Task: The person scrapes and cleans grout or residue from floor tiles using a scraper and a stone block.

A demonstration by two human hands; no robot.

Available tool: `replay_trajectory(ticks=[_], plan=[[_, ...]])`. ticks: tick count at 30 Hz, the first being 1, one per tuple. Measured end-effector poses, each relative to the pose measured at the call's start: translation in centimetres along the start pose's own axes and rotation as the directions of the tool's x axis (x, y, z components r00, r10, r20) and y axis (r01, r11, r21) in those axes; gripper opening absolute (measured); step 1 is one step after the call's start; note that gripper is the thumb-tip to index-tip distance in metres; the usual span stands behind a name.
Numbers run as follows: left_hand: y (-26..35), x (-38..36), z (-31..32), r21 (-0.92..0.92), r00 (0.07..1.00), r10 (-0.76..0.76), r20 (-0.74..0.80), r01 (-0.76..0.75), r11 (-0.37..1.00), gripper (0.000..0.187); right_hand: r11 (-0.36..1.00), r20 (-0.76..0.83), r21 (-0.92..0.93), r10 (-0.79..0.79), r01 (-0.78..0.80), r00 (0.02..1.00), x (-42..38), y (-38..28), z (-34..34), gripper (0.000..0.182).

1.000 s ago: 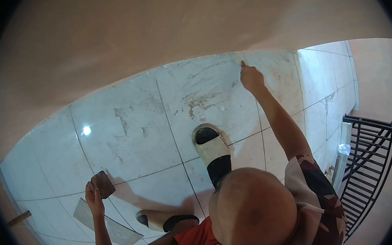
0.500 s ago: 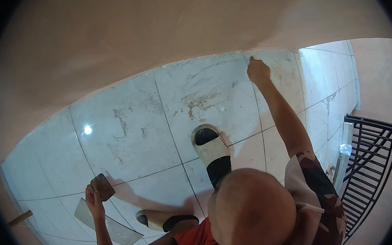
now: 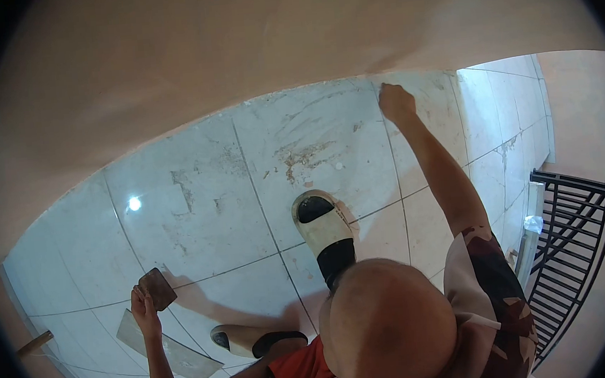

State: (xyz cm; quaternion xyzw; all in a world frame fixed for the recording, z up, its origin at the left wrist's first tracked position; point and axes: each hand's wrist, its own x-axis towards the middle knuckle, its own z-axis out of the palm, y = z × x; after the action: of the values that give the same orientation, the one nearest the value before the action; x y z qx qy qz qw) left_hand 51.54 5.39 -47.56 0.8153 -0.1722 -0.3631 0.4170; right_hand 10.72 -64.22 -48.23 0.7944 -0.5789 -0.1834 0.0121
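My left hand (image 3: 143, 302) is closed on the edge of a flat, dark brown rectangular piece (image 3: 160, 289), held over the floor at the lower left. What the piece is made of cannot be told. Below that hand lies a long pale grey strip (image 3: 166, 347) on the tiles. My right hand (image 3: 397, 102) reaches far forward to where the wall (image 3: 290, 33) meets the floor. Its fingers are curled together, and whatever they may hold is hidden.
White floor tiles (image 3: 214, 245) carry brown smears and scuffs. One slipper (image 3: 324, 233) stands mid-floor, another (image 3: 239, 337) at the lower left. A black metal rack (image 3: 571, 260) leans at the right. A brown stick end (image 3: 36, 343) juts in at the left.
My right hand has shifted slightly left along the wall's foot, its fingers now looking more tucked in. My left hand and the brown piece stay nearly still. The view has tilted slightly.
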Motion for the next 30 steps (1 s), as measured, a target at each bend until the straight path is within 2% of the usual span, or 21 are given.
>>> replay_trajectory(ticks=[2,5,7,8,10,12,14,16,17,19,21,23,24,25,27,30], plan=[[0.6,-0.1,0.3,0.002,1.000,-0.013,-0.022,0.013,1.000,0.024,0.999,0.037,0.038,-0.027,0.025,0.999,-0.4,0.1,-0.6,0.031],[2.4,-0.4,1.1,-0.073,1.000,-0.010,-0.023,0.008,0.997,0.024,0.994,0.031,0.094,0.051,-0.054,0.998,1.0,2.3,-1.4,0.033],[3.7,-0.4,1.9,-0.058,0.996,-0.012,-0.090,0.007,0.998,0.010,0.995,0.045,0.079,0.059,-0.063,0.997,1.6,2.6,-1.3,0.033],[3.0,-0.5,1.7,-0.060,0.996,-0.013,-0.091,0.008,0.998,0.010,0.996,0.058,0.063,0.067,-0.071,0.996,1.7,2.6,-1.6,0.034],[1.0,-0.6,0.5,-0.052,0.999,0.026,-0.034,-0.027,0.998,0.023,0.994,0.048,0.075,0.073,-0.077,0.996,1.5,3.0,-1.1,0.035],[0.6,-1.0,-0.1,-0.029,0.999,-0.017,-0.046,0.015,0.999,0.022,0.994,0.046,0.085,0.072,-0.076,0.996,1.7,4.0,-0.7,0.036],[1.0,-1.2,0.1,-0.010,0.997,-0.057,-0.046,0.057,0.998,0.021,0.952,0.059,0.164,0.252,-0.258,0.966,2.1,5.6,-0.7,0.031],[1.9,-1.5,0.3,-0.028,0.996,-0.088,-0.023,0.087,0.996,0.020,0.939,0.071,0.163,0.296,-0.304,0.953,2.9,6.1,-0.2,0.032],[1.2,-1.3,0.2,-0.028,0.996,-0.086,-0.019,0.085,0.996,0.020,0.938,0.055,0.176,0.292,-0.297,0.955,3.3,5.8,0.2,0.031],[0.0,-1.0,0.1,0.026,0.999,0.025,-0.028,-0.024,0.999,0.019,0.937,0.042,0.191,0.290,-0.292,0.956,3.6,5.0,0.5,0.030],[-0.2,-0.8,0.1,0.016,0.999,0.009,-0.035,-0.009,1.000,0.020,0.967,0.076,0.128,0.213,-0.221,0.974,3.6,3.9,0.1,0.030],[1.6,-0.4,1.1,0.000,0.999,-0.006,-0.044,0.006,1.000,0.020,0.969,0.082,0.146,0.190,-0.200,0.978,3.4,3.7,-0.2,0.030],[3.2,-0.3,1.9,-0.033,0.998,-0.045,-0.053,0.044,0.998,0.011,0.970,0.091,0.163,0.164,-0.178,0.982,3.3,3.6,-0.4,0.031],[4.2,-0.2,2.3,-0.064,0.995,-0.085,-0.057,0.081,0.995,0.011,0.970,0.091,0.160,0.168,-0.181,0.982,3.2,3.3,-0.4,0.031],[3.1,0.2,2.3,-0.053,0.998,-0.042,-0.044,0.040,0.998,0.012,0.987,0.121,0.110,0.104,-0.118,0.987,3.0,2.2,-0.2,0.031],[3.4,0.6,2.3,-0.031,1.000,-0.003,-0.012,0.003,1.000,0.012,0.985,0.133,0.118,0.111,-0.127,0.985,2.0,0.8,-1.1,0.030]])
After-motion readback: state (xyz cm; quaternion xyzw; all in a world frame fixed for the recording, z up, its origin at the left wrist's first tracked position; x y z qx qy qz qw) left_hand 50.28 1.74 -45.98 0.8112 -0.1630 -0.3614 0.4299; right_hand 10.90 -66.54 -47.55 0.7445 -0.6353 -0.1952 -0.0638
